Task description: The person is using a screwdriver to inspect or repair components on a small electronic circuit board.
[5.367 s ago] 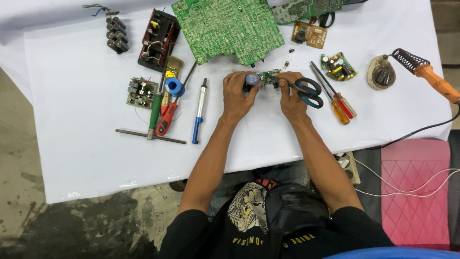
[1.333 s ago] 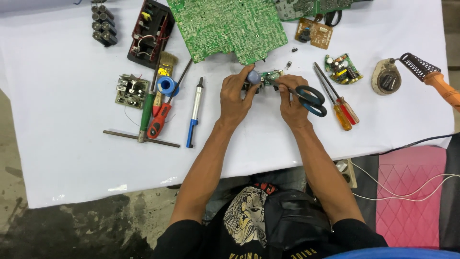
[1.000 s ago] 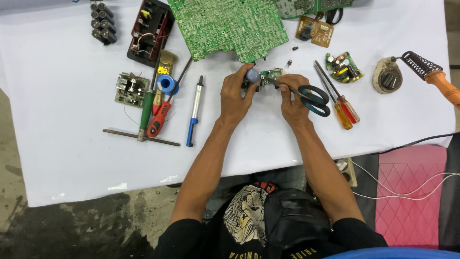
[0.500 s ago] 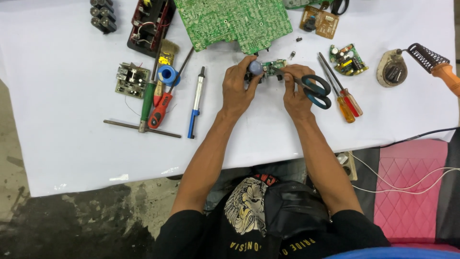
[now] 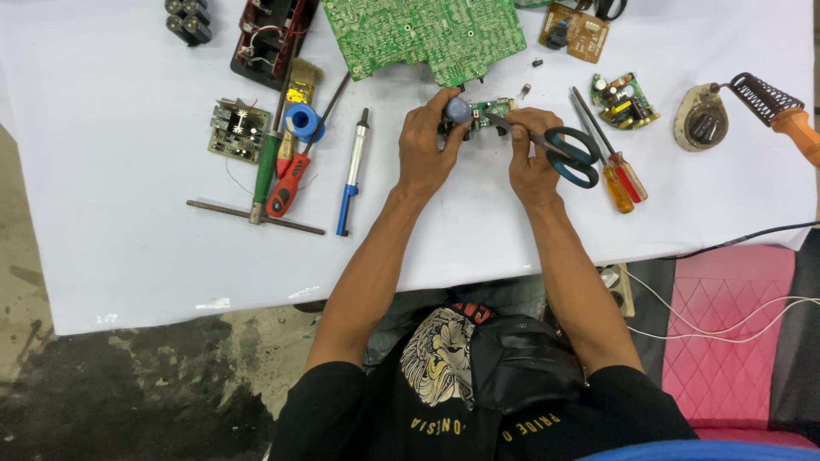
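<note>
Left hand (image 5: 427, 149) gripping small circuit board (image 5: 478, 115), mostly hidden by fingers, right hand (image 5: 531, 158) grasping scissors (image 5: 564, 152), blades obscured, two screwdrivers (image 5: 617, 171) right of centre

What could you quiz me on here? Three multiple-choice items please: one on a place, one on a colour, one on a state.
1. Where is the large green circuit board?
A. far edge of the white table
B. on the floor
C. in the person's lap

2. What colour are the scissors' handles?
A. red
B. blue and black
C. yellow

3. What is the left hand doing?
A. resting flat
B. holding the small green circuit board
C. gripping the soldering iron with the orange handle

Answers: 1 A, it lies beyond both hands. 2 B, the loops beside the right hand show it. 3 B, its fingers close round the board.
</note>
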